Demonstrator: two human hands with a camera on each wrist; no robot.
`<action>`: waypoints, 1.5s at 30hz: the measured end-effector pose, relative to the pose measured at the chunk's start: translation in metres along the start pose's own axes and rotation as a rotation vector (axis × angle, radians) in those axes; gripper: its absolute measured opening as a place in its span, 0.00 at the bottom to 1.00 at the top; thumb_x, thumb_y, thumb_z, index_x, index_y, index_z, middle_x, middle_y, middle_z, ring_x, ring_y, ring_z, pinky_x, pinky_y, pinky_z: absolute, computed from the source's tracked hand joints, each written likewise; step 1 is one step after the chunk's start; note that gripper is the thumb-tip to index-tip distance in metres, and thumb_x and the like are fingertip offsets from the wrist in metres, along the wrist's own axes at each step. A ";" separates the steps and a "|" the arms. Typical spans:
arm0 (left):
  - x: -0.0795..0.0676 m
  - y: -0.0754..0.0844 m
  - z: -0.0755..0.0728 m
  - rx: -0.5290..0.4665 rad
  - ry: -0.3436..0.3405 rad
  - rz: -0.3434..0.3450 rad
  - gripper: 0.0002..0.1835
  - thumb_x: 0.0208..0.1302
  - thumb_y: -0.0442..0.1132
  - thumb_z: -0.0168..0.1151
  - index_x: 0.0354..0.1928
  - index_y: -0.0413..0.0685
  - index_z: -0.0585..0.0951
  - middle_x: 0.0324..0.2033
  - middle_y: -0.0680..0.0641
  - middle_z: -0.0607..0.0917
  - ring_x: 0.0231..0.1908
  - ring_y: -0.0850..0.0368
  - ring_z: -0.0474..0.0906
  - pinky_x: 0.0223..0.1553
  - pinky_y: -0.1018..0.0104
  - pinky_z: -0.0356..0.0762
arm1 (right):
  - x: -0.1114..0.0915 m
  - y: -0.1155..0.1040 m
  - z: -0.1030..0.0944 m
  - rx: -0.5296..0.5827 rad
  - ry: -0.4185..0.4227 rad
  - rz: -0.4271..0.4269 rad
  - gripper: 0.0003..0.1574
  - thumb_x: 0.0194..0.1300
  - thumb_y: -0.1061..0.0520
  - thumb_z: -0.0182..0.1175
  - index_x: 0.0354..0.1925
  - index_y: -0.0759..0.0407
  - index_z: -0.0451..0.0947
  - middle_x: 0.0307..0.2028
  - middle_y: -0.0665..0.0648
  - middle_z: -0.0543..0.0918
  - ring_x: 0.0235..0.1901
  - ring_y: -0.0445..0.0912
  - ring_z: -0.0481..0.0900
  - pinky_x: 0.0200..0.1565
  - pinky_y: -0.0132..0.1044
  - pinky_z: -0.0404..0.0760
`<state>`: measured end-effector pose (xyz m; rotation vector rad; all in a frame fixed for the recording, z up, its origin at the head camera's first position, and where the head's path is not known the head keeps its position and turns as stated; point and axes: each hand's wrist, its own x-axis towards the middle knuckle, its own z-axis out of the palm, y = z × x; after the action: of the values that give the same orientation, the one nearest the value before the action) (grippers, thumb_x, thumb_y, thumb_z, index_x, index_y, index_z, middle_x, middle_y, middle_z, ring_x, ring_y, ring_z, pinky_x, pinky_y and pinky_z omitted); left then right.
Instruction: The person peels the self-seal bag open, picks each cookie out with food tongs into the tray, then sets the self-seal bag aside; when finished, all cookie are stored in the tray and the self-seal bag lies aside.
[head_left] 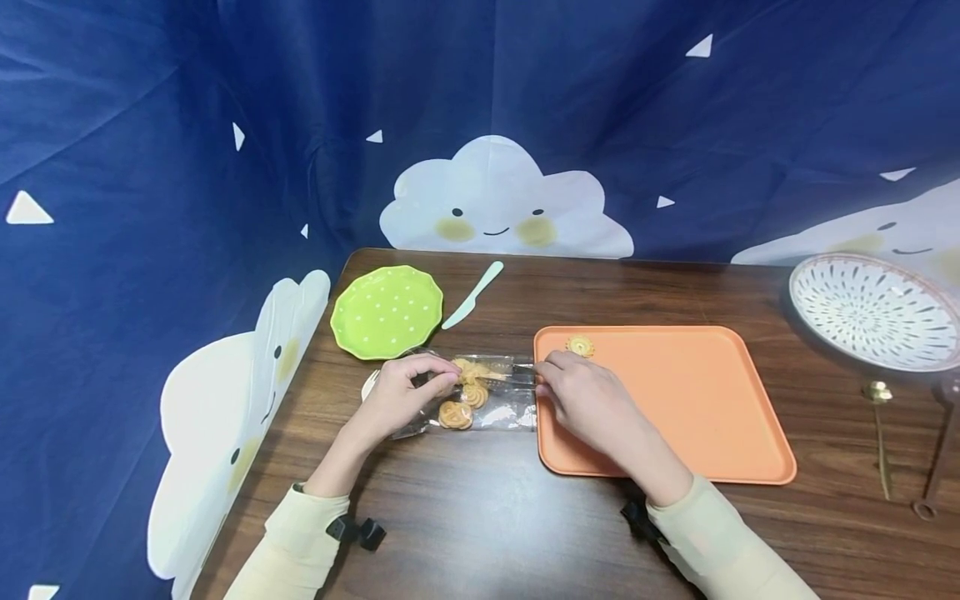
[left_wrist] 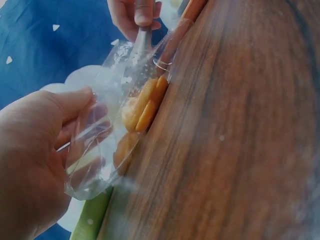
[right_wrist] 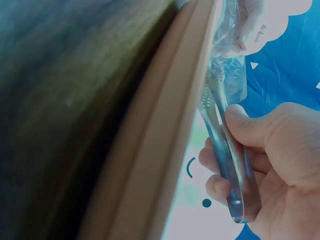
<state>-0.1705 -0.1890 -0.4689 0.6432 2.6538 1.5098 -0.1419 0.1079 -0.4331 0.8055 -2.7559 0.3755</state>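
Observation:
Several golden-brown cookies (head_left: 455, 414) lie in a clear plastic bag (head_left: 510, 415) on the table, left of the orange tray (head_left: 667, 408). My left hand (head_left: 405, 396) pinches the bag's upper edge between thumb and fingers; the left wrist view shows the clear film (left_wrist: 90, 165) at the fingertips. Metal tongs (right_wrist: 227, 160) are gripped in my right hand (head_left: 592, 404), over the tray's left edge. Their perforated tips reach into the bag toward the cookies; whether they touch one, I cannot tell. One round yellow cookie (head_left: 580, 346) sits in the tray's far left corner.
A green dotted plate (head_left: 386, 312) and a pale green knife (head_left: 472, 298) lie at the back left. Part of a white fork (head_left: 368, 384) shows behind my left hand. On the right are a patterned white dish (head_left: 873, 312), a gold spoon (head_left: 880, 433) and a brown-handled utensil (head_left: 937, 467).

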 end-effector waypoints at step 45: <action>-0.001 -0.001 -0.003 -0.001 -0.008 0.013 0.13 0.69 0.53 0.65 0.44 0.53 0.89 0.42 0.58 0.91 0.49 0.65 0.85 0.58 0.56 0.82 | -0.025 0.033 -0.035 0.006 -0.071 -0.007 0.12 0.58 0.58 0.71 0.42 0.49 0.86 0.35 0.46 0.84 0.38 0.45 0.85 0.40 0.47 0.87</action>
<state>-0.1712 -0.1925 -0.4684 0.6658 2.6485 1.5078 -0.1343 0.1581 -0.4136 0.8451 -2.8175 0.3602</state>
